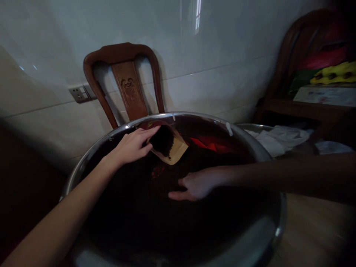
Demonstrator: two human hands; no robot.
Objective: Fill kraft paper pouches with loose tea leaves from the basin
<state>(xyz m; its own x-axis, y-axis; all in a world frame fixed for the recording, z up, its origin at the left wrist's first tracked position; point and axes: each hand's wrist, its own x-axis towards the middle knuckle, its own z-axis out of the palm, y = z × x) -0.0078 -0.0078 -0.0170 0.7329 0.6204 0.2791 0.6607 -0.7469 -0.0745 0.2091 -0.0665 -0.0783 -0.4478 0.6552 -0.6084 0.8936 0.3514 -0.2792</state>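
Pale, glossy tile covers the wall [217,44], and below it a wide, round metal tub [200,117] fills the lower middle of the view, its inside mostly in deep shadow. Behind the tub's far rim rises a carved wooden chair [129,85].

Two bare arms reach into the tub. The left hand [133,146] comes up diagonally from the lower left, its fingers close together along the upper side of a pouch [179,148], the thumb below, pinching its edge. The right hand [198,183] comes in almost level from the right, knuckles up, two fingertips pointing left; whether it holds anything cannot be told.

The pouch hangs tilted inside the tub near the far rim. Its long axis slants from upper left to lower right, with the open, tan-lined mouth facing down toward the right hand. Dark, crumbly material [161,141] lies inside it.
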